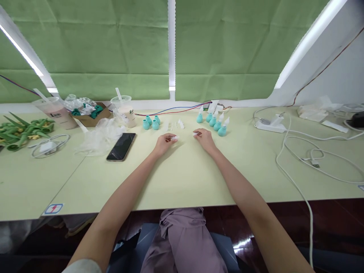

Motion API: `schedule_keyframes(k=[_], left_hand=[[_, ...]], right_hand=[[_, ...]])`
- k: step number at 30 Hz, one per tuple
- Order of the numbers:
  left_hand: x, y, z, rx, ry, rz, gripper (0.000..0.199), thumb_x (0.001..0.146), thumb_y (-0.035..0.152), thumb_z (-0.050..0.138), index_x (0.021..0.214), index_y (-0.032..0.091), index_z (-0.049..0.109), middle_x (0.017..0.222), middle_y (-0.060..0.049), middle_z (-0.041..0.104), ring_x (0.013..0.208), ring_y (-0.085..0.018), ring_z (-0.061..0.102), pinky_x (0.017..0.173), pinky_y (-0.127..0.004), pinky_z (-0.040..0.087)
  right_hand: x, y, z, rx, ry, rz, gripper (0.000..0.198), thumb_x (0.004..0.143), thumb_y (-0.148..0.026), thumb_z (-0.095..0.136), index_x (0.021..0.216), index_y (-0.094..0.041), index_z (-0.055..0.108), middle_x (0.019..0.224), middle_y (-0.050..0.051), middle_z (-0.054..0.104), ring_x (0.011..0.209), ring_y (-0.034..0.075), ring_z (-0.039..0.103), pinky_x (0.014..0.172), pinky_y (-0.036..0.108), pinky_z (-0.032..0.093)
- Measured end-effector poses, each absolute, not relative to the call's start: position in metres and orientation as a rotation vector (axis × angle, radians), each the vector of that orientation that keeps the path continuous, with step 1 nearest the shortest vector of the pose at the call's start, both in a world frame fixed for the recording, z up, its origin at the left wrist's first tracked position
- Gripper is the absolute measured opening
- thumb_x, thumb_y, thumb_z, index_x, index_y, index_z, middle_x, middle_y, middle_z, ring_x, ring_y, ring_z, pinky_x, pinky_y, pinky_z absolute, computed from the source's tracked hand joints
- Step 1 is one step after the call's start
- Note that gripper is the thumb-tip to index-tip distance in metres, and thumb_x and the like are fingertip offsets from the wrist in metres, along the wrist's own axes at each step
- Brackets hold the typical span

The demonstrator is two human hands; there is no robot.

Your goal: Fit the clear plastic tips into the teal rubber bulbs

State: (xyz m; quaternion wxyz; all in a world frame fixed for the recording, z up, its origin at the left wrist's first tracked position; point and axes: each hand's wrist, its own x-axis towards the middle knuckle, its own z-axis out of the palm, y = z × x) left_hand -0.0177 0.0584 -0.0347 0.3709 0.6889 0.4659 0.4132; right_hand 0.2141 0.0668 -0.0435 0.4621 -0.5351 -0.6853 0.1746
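My left hand (164,145) is closed in a pinch on a small clear plastic piece (175,138), just above the table. Facing it, my right hand (206,140) pinches a small white plastic piece (195,133); the two pieces are apart. Beyond my left hand stand several teal rubber bulbs (155,124) with open tops. Several more teal bulbs (222,131), fitted with pointed white nozzles (226,121), stand beyond my right hand. Between the groups lie loose white nozzles (181,124) and faint translucent small parts (168,126).
A phone (121,147), crumpled plastic bag (100,135) and drink cup (126,113) are on the left. Farther left are a cardboard box (95,119), another cup (58,113) and green plastic parts (27,131). A power strip (270,126) and white cables (298,151) spread across the right.
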Motion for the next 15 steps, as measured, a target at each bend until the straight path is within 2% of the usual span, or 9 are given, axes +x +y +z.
schedule_keyframes(k=[5, 10, 15], left_hand=[[-0.017, 0.059, -0.036, 1.724, 1.109, 1.038, 0.048, 0.067, 0.049, 0.067, 0.099, 0.013, 0.064, 0.094, -0.009, 0.068, 0.08, -0.016, 0.059, 0.072, -0.028, 0.043], [-0.013, 0.052, -0.032, 1.634, 1.014, 1.006, 0.049, 0.065, 0.048, 0.069, 0.099, 0.012, 0.064, 0.093, -0.01, 0.069, 0.086, -0.02, 0.062, 0.08, -0.032, 0.044], [-0.012, 0.05, -0.03, 1.598, 0.972, 1.018, 0.048, 0.067, 0.049, 0.068, 0.096, 0.012, 0.066, 0.087, -0.009, 0.07, 0.085, -0.02, 0.061, 0.079, -0.031, 0.042]], right_hand=[[0.186, 0.051, -0.02, -1.099, -1.495, 0.729, 0.018, 0.064, -0.025, 0.068, 0.081, -0.02, 0.067, 0.083, 0.003, 0.068, 0.078, 0.018, 0.063, 0.075, 0.032, 0.05], [0.173, 0.043, -0.017, -1.057, -1.524, 0.794, 0.017, 0.063, -0.027, 0.069, 0.078, -0.02, 0.069, 0.083, 0.002, 0.07, 0.076, 0.017, 0.064, 0.077, 0.031, 0.05], [0.172, 0.042, -0.018, -1.08, -1.528, 0.802, 0.018, 0.062, -0.029, 0.071, 0.076, -0.018, 0.07, 0.08, 0.004, 0.07, 0.074, 0.017, 0.065, 0.073, 0.03, 0.051]])
